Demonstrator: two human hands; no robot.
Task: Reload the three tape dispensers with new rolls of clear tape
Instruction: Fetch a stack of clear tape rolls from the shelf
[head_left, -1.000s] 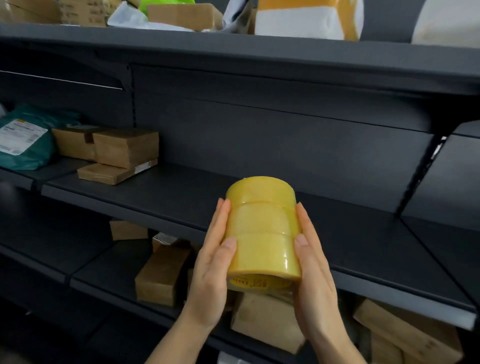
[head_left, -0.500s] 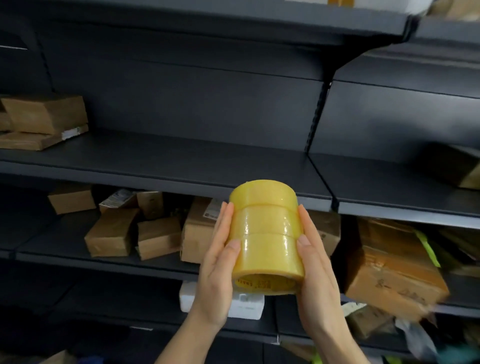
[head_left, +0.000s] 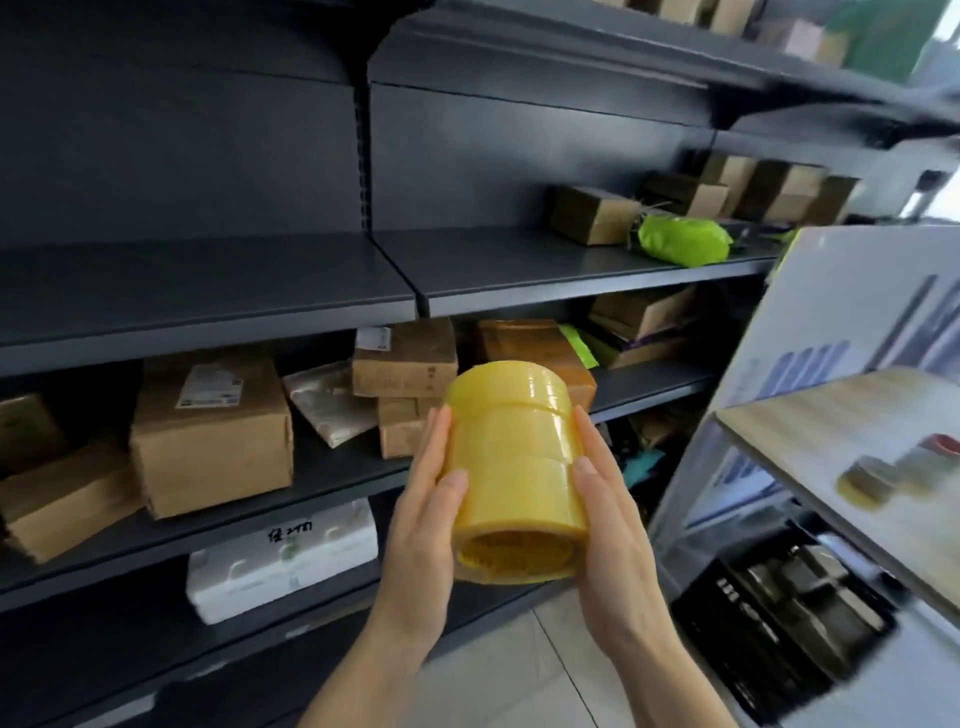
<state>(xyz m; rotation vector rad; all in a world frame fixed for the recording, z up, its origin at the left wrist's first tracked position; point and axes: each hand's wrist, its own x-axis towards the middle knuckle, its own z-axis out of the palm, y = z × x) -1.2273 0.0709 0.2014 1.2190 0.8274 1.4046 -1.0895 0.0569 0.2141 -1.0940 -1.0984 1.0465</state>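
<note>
Left of the grip, a cardboard box (head_left: 208, 431) sits on a dark shelf (head_left: 332, 473). The left hand (head_left: 423, 530) and right hand (head_left: 613, 540), fingers straight, press the stack of tape rolls (head_left: 511, 467) between them in mid-air. Right of it is a table (head_left: 831, 431) with blurred rolls (head_left: 865, 486), possibly tape, and a black crate (head_left: 779, 613) below.

Translucent yellow tape rolls (head_left: 514, 467), dark grey shelves (head_left: 208, 291), brown cardboard boxes (head_left: 208, 431), a lime-green bag (head_left: 680, 241).

I see dark shelves (head_left: 208, 291) carrying boxes (head_left: 208, 431) on several levels, a green bag (head_left: 683, 240) beside some on the upper right one, a white pack (head_left: 280, 561) lower down, and a pale desk (head_left: 810, 426) at right bearing blurred yellowish rolls (head_left: 865, 486).
</note>
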